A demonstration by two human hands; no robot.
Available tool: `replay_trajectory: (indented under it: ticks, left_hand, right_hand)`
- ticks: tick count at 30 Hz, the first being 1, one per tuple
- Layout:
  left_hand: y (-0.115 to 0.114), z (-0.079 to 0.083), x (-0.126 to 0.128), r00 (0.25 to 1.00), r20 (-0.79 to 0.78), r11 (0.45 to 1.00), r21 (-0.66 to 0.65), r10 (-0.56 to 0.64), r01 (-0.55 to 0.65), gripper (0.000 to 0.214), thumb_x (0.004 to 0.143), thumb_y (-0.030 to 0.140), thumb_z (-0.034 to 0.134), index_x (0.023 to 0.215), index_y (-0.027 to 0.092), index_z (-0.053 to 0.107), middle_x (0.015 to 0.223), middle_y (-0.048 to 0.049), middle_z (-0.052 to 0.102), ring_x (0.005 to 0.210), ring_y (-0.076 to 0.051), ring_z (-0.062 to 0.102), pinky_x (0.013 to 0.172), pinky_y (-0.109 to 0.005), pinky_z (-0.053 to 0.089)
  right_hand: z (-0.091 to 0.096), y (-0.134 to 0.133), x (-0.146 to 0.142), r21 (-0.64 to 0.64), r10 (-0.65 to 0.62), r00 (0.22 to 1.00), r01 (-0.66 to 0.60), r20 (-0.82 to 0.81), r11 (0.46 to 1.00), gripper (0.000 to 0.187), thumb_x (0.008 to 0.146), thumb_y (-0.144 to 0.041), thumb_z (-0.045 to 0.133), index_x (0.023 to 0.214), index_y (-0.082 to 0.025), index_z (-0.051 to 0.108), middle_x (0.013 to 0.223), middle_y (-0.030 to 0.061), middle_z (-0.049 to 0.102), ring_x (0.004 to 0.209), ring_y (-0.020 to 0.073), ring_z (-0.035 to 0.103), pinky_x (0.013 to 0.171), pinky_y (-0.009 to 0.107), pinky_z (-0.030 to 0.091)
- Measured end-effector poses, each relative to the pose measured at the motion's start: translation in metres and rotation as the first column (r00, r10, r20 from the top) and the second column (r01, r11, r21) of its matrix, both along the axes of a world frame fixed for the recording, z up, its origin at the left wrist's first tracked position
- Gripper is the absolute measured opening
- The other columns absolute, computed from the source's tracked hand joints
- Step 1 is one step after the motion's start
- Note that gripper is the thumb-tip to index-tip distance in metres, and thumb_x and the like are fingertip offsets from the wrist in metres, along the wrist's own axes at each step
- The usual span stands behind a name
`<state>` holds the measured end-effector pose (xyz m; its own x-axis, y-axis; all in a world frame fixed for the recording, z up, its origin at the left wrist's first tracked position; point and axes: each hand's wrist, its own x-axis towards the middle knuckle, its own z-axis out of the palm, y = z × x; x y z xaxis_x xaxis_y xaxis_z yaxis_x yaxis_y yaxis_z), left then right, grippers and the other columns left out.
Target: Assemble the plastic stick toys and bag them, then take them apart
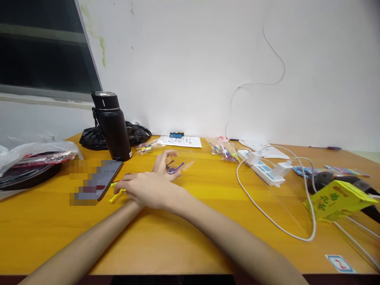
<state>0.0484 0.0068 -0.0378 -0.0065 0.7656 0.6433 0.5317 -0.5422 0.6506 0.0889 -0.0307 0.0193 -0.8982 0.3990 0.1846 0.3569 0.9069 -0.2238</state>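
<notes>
My forearms cross over the yellow-brown table. My left hand [163, 165], reaching out beyond the right wrist, curls its fingers and thumb around a clear plastic bag [189, 163]. Inside or against that bag shows a small blue plastic piece [179, 167] with a forked end. My right hand [145, 189] lies across the left wrist, palm down, fingers bent to the left. From under its fingertips stick out a yellow plastic piece [116, 196] and a bit of green plastic [113, 183]. The fingertips' exact hold on them is partly hidden.
Left of my hands lie a phone [102, 184] and a black bottle [113, 128]. Bags of small coloured parts [224, 150] and a screwdriver [176, 134] lie toward the wall. A power strip [265, 170], looping white cables and a yellow carton [338, 200] occupy the right.
</notes>
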Motion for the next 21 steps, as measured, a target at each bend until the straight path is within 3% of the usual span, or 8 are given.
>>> replay_trajectory:
  ticks: [3, 5, 8, 11, 14, 16, 19, 21]
  left_hand:
    - [-0.004, 0.003, -0.002, 0.996, -0.065, 0.998, -0.019, -0.067, 0.066, 0.047, 0.071, 0.020, 0.072, 0.114, 0.026, 0.053, 0.116, -0.0062, 0.066, 0.112, -0.027, 0.060, 0.099, -0.046, 0.048]
    - [-0.007, 0.006, -0.002, 0.994, -0.077, 0.996, -0.043, -0.084, 0.080, 0.048, 0.072, 0.019, 0.071, 0.116, 0.026, 0.053, 0.119, -0.0066, 0.065, 0.115, -0.027, 0.059, 0.102, -0.047, 0.046]
    - [-0.008, 0.006, -0.001, 0.994, -0.060, 0.994, -0.063, -0.089, 0.086, 0.051, 0.073, 0.021, 0.072, 0.120, 0.026, 0.051, 0.121, -0.0073, 0.065, 0.119, -0.027, 0.059, 0.105, -0.047, 0.045]
    - [-0.003, 0.000, 0.000, 0.993, -0.028, 0.988, -0.101, -0.119, 0.115, 0.054, 0.073, 0.021, 0.072, 0.122, 0.027, 0.049, 0.121, -0.0086, 0.065, 0.118, -0.027, 0.061, 0.102, -0.046, 0.049]
    - [0.002, -0.008, 0.000, 0.994, 0.027, 0.987, -0.117, -0.104, 0.107, 0.056, 0.072, 0.020, 0.074, 0.122, 0.025, 0.051, 0.121, -0.0092, 0.064, 0.118, -0.027, 0.061, 0.098, -0.042, 0.052]
    - [0.003, -0.010, 0.000, 0.996, 0.047, 0.988, -0.129, -0.078, 0.084, 0.046, 0.078, 0.022, 0.070, 0.122, 0.022, 0.055, 0.118, -0.0088, 0.064, 0.116, -0.025, 0.062, 0.095, -0.037, 0.055]
    - [0.000, -0.009, -0.003, 0.996, 0.019, 0.978, -0.188, -0.083, 0.085, 0.033, 0.085, 0.026, 0.062, 0.118, 0.018, 0.061, 0.106, -0.0077, 0.065, 0.107, -0.024, 0.064, 0.084, -0.032, 0.059]
    - [-0.003, -0.007, -0.007, 0.994, -0.026, 0.972, -0.213, -0.103, 0.095, 0.042, 0.082, 0.030, 0.069, 0.121, 0.020, 0.060, 0.112, -0.0084, 0.065, 0.111, -0.026, 0.063, 0.090, -0.036, 0.057]
  right_hand:
    - [-0.015, 0.012, -0.024, -0.013, 0.155, 0.988, -0.155, 0.014, 0.988, 0.034, 0.091, -0.013, 0.059, 0.121, -0.028, 0.065, 0.123, 0.0043, 0.070, 0.100, 0.0224, 0.067, 0.077, 0.032, 0.051]
    - [-0.019, 0.018, -0.039, -0.025, 0.165, 0.983, -0.164, 0.079, 0.986, 0.032, 0.090, -0.016, 0.060, 0.120, -0.027, 0.066, 0.122, 0.0057, 0.070, 0.097, 0.0229, 0.069, 0.071, 0.031, 0.051]
    - [-0.019, 0.021, -0.054, -0.051, 0.161, 0.975, -0.155, 0.153, 0.987, 0.021, 0.087, -0.015, 0.062, 0.103, -0.025, 0.073, 0.106, 0.0043, 0.074, 0.085, 0.0220, 0.070, 0.060, 0.027, 0.047]
    - [-0.009, 0.019, -0.053, -0.049, 0.192, 0.975, -0.188, 0.111, 0.981, 0.013, 0.082, -0.012, 0.066, 0.084, -0.023, 0.073, 0.096, 0.0026, 0.074, 0.080, 0.0201, 0.069, 0.059, 0.024, 0.045]
    - [0.017, 0.016, -0.033, -0.063, 0.239, 0.971, -0.238, 0.010, 0.969, 0.013, 0.084, -0.012, 0.067, 0.081, -0.024, 0.072, 0.093, -0.0009, 0.075, 0.082, 0.0173, 0.068, 0.067, 0.024, 0.047]
    - [0.042, 0.015, -0.008, -0.059, 0.247, 0.967, -0.251, -0.066, 0.966, 0.010, 0.090, -0.016, 0.063, 0.089, -0.022, 0.071, 0.094, -0.0012, 0.075, 0.083, 0.0150, 0.067, 0.074, 0.025, 0.048]
    - [0.084, 0.017, 0.042, -0.128, 0.136, 0.933, -0.188, -0.332, 0.974, 0.016, 0.093, -0.015, 0.059, 0.106, -0.020, 0.068, 0.100, 0.0004, 0.075, 0.089, 0.0111, 0.068, 0.082, 0.022, 0.049]
    - [0.107, 0.021, 0.079, -0.168, -0.006, 0.914, -0.068, -0.406, 0.983, 0.019, 0.094, -0.018, 0.058, 0.111, -0.020, 0.066, 0.102, 0.0018, 0.075, 0.092, 0.0116, 0.069, 0.084, 0.024, 0.051]
